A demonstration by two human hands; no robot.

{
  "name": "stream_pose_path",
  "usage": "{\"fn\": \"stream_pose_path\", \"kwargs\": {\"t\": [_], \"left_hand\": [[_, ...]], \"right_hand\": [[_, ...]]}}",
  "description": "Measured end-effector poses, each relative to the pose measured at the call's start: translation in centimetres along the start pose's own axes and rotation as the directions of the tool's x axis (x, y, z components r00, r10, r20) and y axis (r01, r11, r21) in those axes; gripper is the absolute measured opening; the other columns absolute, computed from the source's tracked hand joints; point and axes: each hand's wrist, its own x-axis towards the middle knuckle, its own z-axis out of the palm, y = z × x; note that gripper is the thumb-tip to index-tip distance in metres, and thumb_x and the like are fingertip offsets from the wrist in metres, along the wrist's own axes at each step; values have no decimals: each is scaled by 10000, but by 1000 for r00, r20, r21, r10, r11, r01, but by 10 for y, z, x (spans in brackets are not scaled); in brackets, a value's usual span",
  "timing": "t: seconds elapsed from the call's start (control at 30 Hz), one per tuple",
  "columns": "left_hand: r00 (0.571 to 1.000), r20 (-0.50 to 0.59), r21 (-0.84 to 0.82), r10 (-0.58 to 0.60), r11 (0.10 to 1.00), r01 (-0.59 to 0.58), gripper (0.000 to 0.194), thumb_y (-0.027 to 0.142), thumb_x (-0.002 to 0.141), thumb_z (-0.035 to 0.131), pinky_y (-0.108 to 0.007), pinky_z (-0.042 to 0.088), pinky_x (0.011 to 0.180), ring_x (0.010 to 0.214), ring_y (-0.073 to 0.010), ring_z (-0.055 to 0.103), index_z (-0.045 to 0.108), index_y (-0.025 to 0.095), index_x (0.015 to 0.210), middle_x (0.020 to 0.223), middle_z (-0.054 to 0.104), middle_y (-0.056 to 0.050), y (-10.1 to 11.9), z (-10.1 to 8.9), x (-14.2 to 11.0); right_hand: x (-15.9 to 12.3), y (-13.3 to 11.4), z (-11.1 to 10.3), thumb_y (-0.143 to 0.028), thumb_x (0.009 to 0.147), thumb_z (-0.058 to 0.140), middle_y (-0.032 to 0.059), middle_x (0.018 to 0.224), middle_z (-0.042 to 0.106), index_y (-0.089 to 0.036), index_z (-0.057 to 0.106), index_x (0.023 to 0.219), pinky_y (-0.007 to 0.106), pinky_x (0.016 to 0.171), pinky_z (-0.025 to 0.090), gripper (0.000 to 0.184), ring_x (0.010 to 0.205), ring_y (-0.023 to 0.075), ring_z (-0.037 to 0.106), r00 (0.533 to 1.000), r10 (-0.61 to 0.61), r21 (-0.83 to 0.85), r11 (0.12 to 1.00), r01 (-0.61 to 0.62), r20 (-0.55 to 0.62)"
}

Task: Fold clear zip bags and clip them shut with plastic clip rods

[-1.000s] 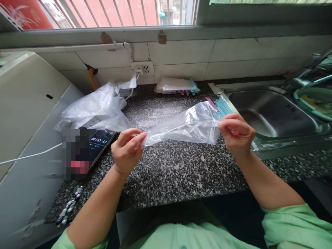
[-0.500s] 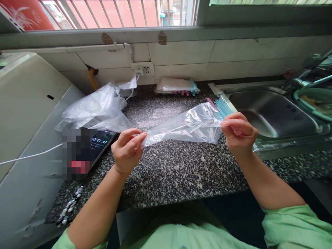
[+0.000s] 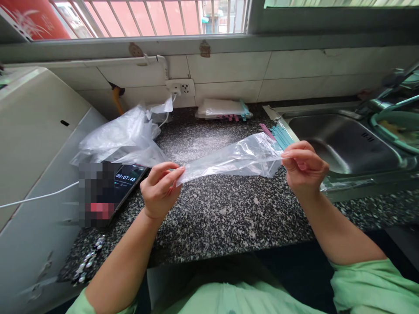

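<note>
A speckled stone tabletop (image 3: 209, 218) extends below a tiled wall (image 3: 225, 69). On my feed, the left grip (image 3: 160, 188) is clamped on one end of a clear plastic bag (image 3: 229, 161); the right grip (image 3: 304, 168) is clamped on the opposite end. I see the bag stretched between both grips, above the tabletop. Teal clips (image 3: 282, 137) lie just beyond the right grip; a smartphone (image 3: 126, 181) lies left of the left grip. A steel sink (image 3: 337, 139) is right of the right grip.

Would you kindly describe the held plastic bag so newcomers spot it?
Find the speckled countertop and its stretch left of the sink. There, the clear bag spans left hand to right hand. Both hands pinch it, unlike the crumpled plastic farther left.
</note>
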Motion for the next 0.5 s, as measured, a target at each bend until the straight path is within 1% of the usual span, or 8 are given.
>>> {"fn": "stream_pose_path", "kwargs": {"t": [0.13,0.33,0.5], "left_hand": [[1000,-16,13,8,1000,-7,280,63,700,659,-198,515,611,670,-74,581,658,234,921,920,613,-13,0,0,1],[1000,-21,46,6,999,-5,206,109,735,634,-200,517,599,653,-75,585,659,238,893,895,621,-10,1,1,3],[1000,-17,41,5,999,-5,203,113,739,630,-200,517,602,657,-75,585,657,239,895,900,622,-10,2,1,3]], "right_hand": [[0,1,-2,-208,797,609,-3,754,547,-286,637,791,295,573,435,83,691,135,541,1000,10,-51,999,-10,7],[1,-1,-2,-192,792,613,-7,754,543,-297,643,794,289,555,420,109,684,128,531,1000,18,-13,1000,-18,0],[0,-2,-4,-230,811,595,3,760,545,-282,625,789,303,557,433,63,689,138,544,999,26,-99,995,-25,18]]}}
